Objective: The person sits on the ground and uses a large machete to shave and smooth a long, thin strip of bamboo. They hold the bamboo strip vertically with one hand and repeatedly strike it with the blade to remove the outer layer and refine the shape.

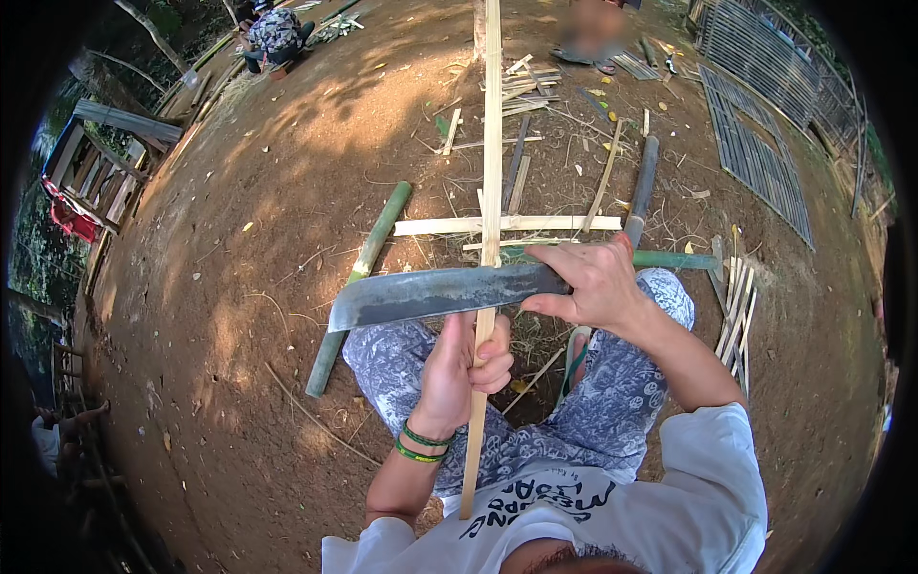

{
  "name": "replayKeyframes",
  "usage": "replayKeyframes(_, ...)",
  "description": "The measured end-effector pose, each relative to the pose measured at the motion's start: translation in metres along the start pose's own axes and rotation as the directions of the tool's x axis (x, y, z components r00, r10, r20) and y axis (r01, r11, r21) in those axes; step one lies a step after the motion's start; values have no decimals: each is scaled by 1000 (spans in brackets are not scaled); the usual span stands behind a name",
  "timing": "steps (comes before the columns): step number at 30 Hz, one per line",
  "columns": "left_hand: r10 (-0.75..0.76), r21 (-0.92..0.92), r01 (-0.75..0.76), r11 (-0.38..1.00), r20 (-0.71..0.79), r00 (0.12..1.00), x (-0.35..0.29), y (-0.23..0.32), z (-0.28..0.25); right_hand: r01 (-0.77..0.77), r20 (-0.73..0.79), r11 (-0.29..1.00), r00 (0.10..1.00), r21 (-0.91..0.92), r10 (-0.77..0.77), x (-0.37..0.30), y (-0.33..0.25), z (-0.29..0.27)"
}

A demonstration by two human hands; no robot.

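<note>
Left hand (451, 371) closed round bamboo strip (492, 143), right hand (601, 287) clamped on machete (430, 296); cut strips (529, 84), upper centre, seem done, held one unfinished.

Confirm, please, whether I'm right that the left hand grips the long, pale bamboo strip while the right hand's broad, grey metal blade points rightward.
Wrong direction: the head view shows the blade in the right hand pointing left; the left hand does grip the strip.

Bold black hand-drawn lettering (545, 502) crosses the chest of the white T-shirt (660, 507) at the lower centre of the frame, with a line of much smaller dark print beside it, too small to read surely.
</note>
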State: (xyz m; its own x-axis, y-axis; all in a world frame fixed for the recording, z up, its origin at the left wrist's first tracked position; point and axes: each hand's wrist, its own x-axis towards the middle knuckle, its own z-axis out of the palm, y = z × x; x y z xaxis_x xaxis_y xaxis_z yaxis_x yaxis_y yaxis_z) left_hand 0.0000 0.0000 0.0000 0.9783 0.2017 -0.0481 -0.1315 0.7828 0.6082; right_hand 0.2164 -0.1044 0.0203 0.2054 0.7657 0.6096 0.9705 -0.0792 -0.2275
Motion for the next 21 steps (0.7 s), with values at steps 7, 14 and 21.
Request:
replayKeyframes(7,67,108,-58,992,-85,994,-29,-11,0,-496,0,840,861,220,509,14,55,-34)
replayKeyframes(14,165,73,-162,984,-31,986,16,11,3,2,73,985,997,175,-15,-4,-18,-6)
replayKeyframes(21,119,99,-118,988,-5,993,13,17,14,77,73,994,994,75,-83,5,-17,-9)
